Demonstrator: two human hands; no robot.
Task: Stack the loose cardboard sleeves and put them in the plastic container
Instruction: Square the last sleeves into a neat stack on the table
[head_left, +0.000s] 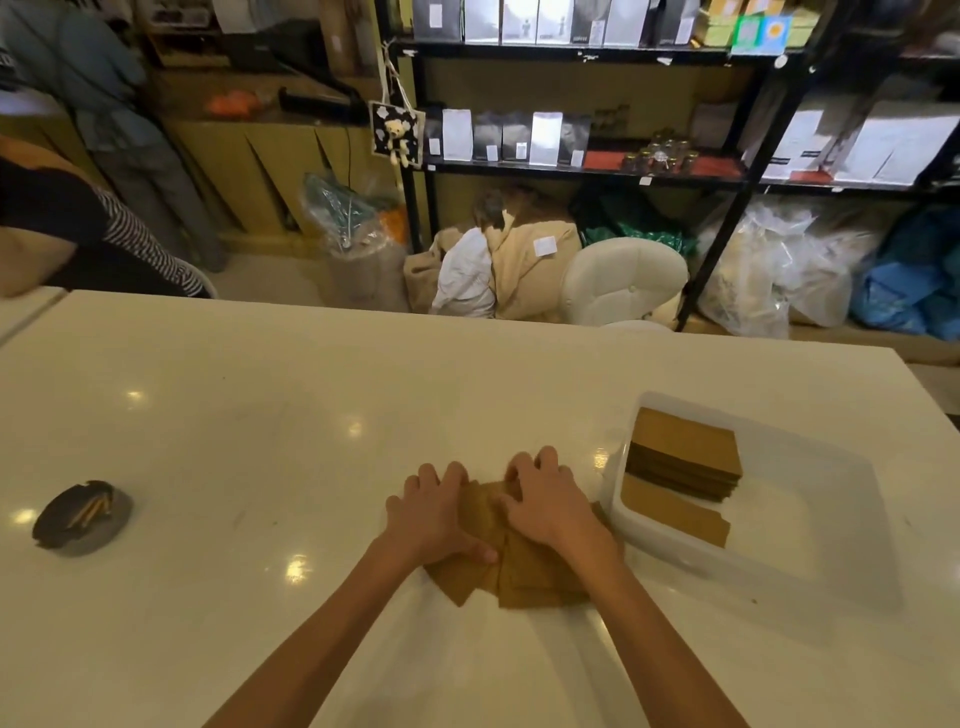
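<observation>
My left hand (434, 512) and right hand (548, 506) press flat, fingers spread, on loose sleeves (524, 579) just left of the container (810, 561); I should square edges before lifting.

Container wall (618, 499) just right of hands (498, 512); table (234, 441) left open.

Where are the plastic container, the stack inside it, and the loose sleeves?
plastic container (810, 525): head view, bare floor.
stack (685, 441): head view, top sleeve.
loose sleeves (530, 582): head view, near sheet.
</observation>
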